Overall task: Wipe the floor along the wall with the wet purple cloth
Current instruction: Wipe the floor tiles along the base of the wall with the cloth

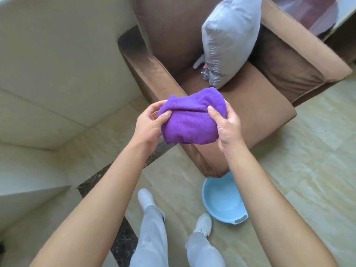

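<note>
A purple cloth point(189, 117), folded into a thick bundle, is held up at chest height in front of me. My left hand point(149, 125) pinches its left edge with thumb and fingers. My right hand point(227, 125) grips its right side, thumb on top. The cloth hangs well above the floor, over the front corner of a brown armchair. The cream wall point(57, 60) runs along the left, meeting the pale tiled floor point(308, 151) beside a dark marble strip point(90, 185).
The brown armchair point(240, 93) with a grey cushion point(229, 39) stands just ahead. A light blue basin point(221, 199) sits on the floor by its front corner, near my right foot. My legs and white shoes show below. Open tile lies to the right.
</note>
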